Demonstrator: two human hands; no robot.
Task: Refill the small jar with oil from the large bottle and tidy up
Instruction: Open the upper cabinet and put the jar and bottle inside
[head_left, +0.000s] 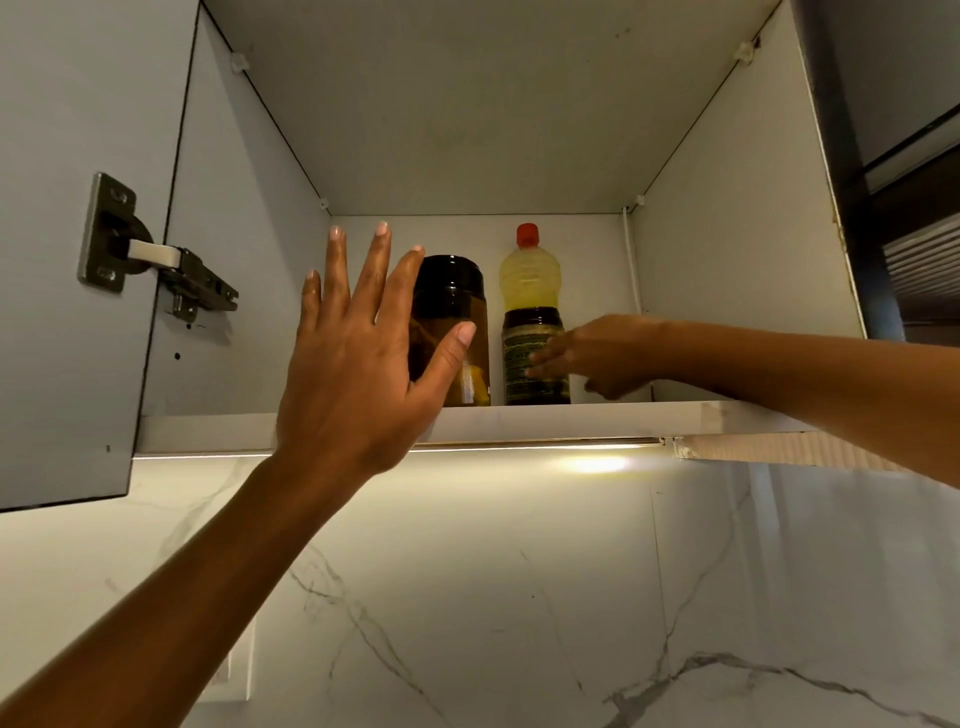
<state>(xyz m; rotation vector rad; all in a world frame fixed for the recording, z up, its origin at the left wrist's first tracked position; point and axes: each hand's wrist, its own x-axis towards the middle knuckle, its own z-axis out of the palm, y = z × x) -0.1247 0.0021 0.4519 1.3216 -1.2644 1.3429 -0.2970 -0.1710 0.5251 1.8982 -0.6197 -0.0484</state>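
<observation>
Standing side by side near the front edge of the shelf (571, 418) — jar (452, 291), bottle (530, 280). Right hand (597, 358) is touching the bottle, grip unclear; left hand (353, 374) is hovering before the jar — fingers wide.

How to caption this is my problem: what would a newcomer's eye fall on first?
The left hand, fingers spread wide, raised in front of a dark amber jar on the open cabinet's shelf. Right of the jar stands a yellow oil bottle with a red cap, the right hand, blurred, reaching its label. Under the shelf glows a light strip.
</observation>
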